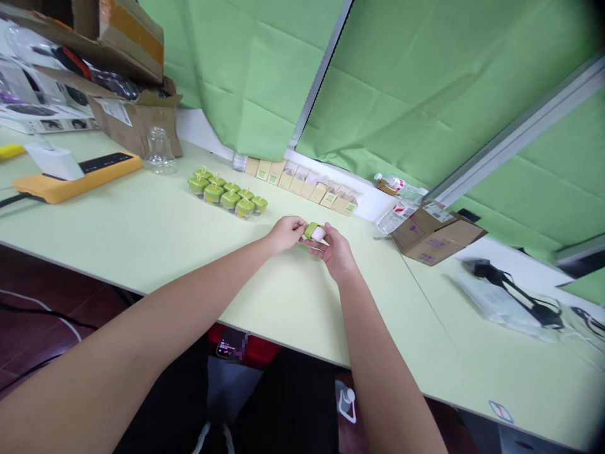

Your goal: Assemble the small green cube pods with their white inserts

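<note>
Above the table, my right hand (334, 251) is closed around a small green-and-white container (314, 232), its fingers at the right side and underneath. My left hand (287, 233) is closed, with thumb and fingertips pinched at the container's left edge. What exactly those fingertips grip is too small to make out. The container is tilted, showing a green rim and a pale whitish face. To the left, several small clear containers with green lids (230, 200) stand in close rows on the table.
Behind stand several small tan boxes (295, 179) in a line. An orange power strip (101, 173), a clear bottle-shaped plastic piece (159, 151) and cardboard boxes (137, 120) are at left. At right are an open carton (420, 236), clear plastic bottles (396, 214) and black cables (524, 296) on the table (302, 296).
</note>
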A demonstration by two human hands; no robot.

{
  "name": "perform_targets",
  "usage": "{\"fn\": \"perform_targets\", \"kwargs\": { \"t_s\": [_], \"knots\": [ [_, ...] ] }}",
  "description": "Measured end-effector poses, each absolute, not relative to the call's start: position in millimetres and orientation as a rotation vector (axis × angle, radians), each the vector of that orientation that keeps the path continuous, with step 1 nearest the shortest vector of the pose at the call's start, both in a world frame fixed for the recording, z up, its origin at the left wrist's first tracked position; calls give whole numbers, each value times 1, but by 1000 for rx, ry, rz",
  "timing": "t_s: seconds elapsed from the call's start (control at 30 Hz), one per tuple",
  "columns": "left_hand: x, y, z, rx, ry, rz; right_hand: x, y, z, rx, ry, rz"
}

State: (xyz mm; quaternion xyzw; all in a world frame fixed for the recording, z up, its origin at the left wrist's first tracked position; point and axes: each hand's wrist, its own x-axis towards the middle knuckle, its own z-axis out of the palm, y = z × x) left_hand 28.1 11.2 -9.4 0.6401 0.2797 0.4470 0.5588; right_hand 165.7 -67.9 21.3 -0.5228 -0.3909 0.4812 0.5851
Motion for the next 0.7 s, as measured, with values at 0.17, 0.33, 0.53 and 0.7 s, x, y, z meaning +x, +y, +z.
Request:
{"fn": "perform_targets", "kwargs": {
  "t_s": [0.17,0.33,0.53,0.7],
  "knots": [
    [28,10,-7,1508,668,1042,166,-67,21,-1217,-912,1119],
    [28,10,-8,1507,661,1046,165,-68,21,-1220,-906,1114],
    [28,10,-9,1507,659,1053,166,-68,20,-1226,-922,1116],
    [28,10,-8,1516,656,1054,165,-68,20,-1240,-947,1088]
  ]
}}
